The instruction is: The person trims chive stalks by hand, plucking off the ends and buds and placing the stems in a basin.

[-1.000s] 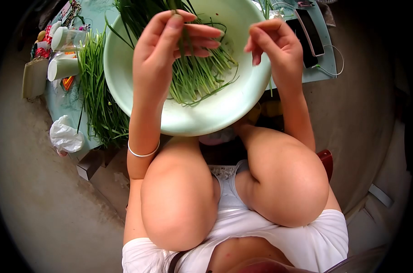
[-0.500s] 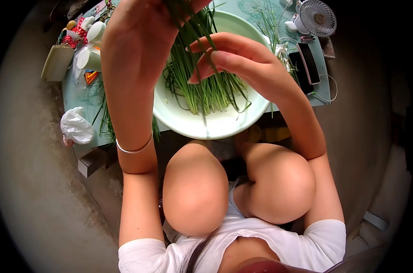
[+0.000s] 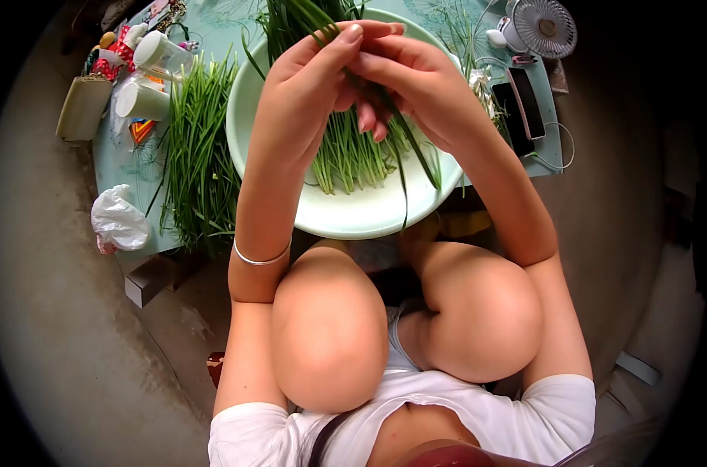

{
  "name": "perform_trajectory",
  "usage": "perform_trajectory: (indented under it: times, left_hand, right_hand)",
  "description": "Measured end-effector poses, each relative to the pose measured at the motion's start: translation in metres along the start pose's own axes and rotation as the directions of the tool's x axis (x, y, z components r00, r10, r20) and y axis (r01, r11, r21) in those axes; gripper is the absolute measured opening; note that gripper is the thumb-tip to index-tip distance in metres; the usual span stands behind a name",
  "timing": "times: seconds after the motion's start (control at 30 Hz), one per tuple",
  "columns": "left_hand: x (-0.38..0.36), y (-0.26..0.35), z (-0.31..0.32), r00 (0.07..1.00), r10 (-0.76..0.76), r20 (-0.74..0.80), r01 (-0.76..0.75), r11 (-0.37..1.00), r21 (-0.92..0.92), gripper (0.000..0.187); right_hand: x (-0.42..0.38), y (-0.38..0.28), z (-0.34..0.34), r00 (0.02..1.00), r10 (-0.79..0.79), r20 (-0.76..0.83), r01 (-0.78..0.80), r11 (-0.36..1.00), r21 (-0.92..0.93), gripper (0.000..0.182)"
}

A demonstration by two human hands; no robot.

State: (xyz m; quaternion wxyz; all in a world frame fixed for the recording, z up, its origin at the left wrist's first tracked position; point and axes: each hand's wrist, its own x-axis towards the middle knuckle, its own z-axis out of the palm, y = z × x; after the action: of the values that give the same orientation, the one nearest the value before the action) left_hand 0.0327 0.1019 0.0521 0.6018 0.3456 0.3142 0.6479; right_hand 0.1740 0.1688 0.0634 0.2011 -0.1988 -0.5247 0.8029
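Over a pale green basin (image 3: 353,222), my left hand (image 3: 311,89) and my right hand (image 3: 416,82) meet at the fingertips. Long green blades (image 3: 412,152) run between them, pinched by the fingers of both hands, with loose ends hanging toward the basin's front rim. A bunch of green stalks (image 3: 353,159) lies in the basin below, partly hidden by my hands. More dark leaves rise behind my left hand. To the left of the basin, a large pile of green stalks (image 3: 202,148) rests on the table.
On the table (image 3: 221,29) stand two pale cups (image 3: 142,101) at the left, near a crumpled white plastic bag (image 3: 118,219). At the right are a small fan (image 3: 544,29), two phones (image 3: 526,103) with a cable, and loose stalks (image 3: 462,39). My knees are below the basin.
My left hand has come down and right to meet my right hand, which has shifted slightly up. The pile at the left is now uncovered, and the blades hang lower at the right.
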Motion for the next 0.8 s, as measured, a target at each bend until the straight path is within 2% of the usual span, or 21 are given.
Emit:
perform_trajectory:
  times: [0.03, 0.07, 0.1, 0.13, 0.17, 0.3, 0.37, 0.43, 0.47, 0.57, 0.6, 0.67, 0.7, 0.77, 0.8]
  left_hand:
    - [0.0, -0.006, -0.004, 1.0, -0.021, 0.006, 0.021, 1.0, 0.004, 0.033]
    - [0.001, -0.011, -0.006, 0.983, 0.102, -0.153, -0.1, 0.995, 0.019, 0.033]
    - [-0.003, -0.005, -0.013, 0.99, 0.084, -0.116, -0.088, 0.996, -0.032, 0.034]
    - [-0.003, -0.002, -0.02, 0.98, 0.09, -0.18, -0.092, 0.996, 0.0, 0.032]
    - [-0.003, 0.0, -0.024, 0.966, 0.099, -0.24, -0.094, 0.995, 0.033, 0.031]
    - [-0.005, -0.004, -0.019, 0.91, 0.122, -0.397, -0.129, 0.992, 0.01, 0.031]
    - [-0.009, -0.012, -0.009, 0.917, 0.103, -0.385, -0.125, 0.992, -0.034, 0.031]
    - [-0.015, -0.027, -0.013, 0.987, -0.034, -0.158, 0.023, 0.997, -0.071, 0.036]
    - [-0.016, -0.035, -0.011, 0.989, -0.087, -0.12, 0.08, 0.995, -0.06, 0.036]
    - [-0.017, -0.041, -0.016, 0.991, -0.115, -0.068, 0.117, 0.993, 0.015, 0.039]
    - [-0.016, -0.04, -0.017, 0.991, -0.118, -0.068, 0.119, 0.993, 0.014, 0.039]
    - [-0.014, -0.036, -0.021, 0.984, -0.001, -0.18, -0.006, 0.999, -0.035, 0.039]
    - [-0.013, -0.035, -0.021, 0.984, -0.004, -0.179, -0.002, 0.999, -0.037, 0.039]
    - [-0.015, -0.032, -0.021, 0.958, 0.005, -0.287, -0.013, 1.0, -0.028, 0.033]
    - [-0.016, -0.032, -0.024, 0.966, -0.008, -0.259, 0.004, 1.0, -0.014, 0.039]
  right_hand:
    - [-0.002, 0.006, -0.004, 1.0, 0.01, -0.004, -0.01, 1.0, 0.004, 0.028]
    - [-0.004, 0.011, -0.009, 0.994, 0.075, 0.074, -0.077, 0.996, 0.033, 0.028]
    - [-0.006, 0.017, -0.014, 0.978, 0.135, 0.156, -0.146, 0.988, 0.059, 0.027]
    - [-0.01, 0.023, -0.019, 0.963, 0.175, 0.207, -0.199, 0.975, 0.101, 0.028]
    - [-0.015, 0.024, -0.016, 0.963, 0.217, 0.16, -0.228, 0.972, 0.053, 0.031]
    - [-0.024, 0.037, -0.019, 0.967, 0.228, 0.116, -0.241, 0.965, 0.108, 0.03]
    - [-0.025, 0.038, -0.021, 0.972, 0.221, 0.079, -0.229, 0.966, 0.115, 0.03]
    - [-0.025, 0.039, -0.024, 0.983, 0.163, 0.09, -0.175, 0.974, 0.145, 0.027]
    - [-0.025, 0.039, -0.026, 0.982, 0.164, 0.099, -0.177, 0.972, 0.151, 0.026]
    - [-0.027, 0.04, -0.029, 0.972, 0.208, 0.108, -0.226, 0.952, 0.205, 0.026]
    - [-0.029, 0.039, -0.03, 0.97, 0.218, 0.104, -0.235, 0.949, 0.211, 0.027]
    - [-0.033, 0.042, -0.033, 0.968, 0.232, 0.101, -0.247, 0.951, 0.188, 0.028]
    - [-0.034, 0.043, -0.035, 0.965, 0.245, 0.097, -0.258, 0.952, 0.164, 0.029]
    - [-0.035, 0.046, -0.035, 0.968, 0.241, 0.071, -0.249, 0.957, 0.152, 0.029]
    - [-0.035, 0.047, -0.034, 0.972, 0.232, 0.049, -0.236, 0.962, 0.135, 0.029]
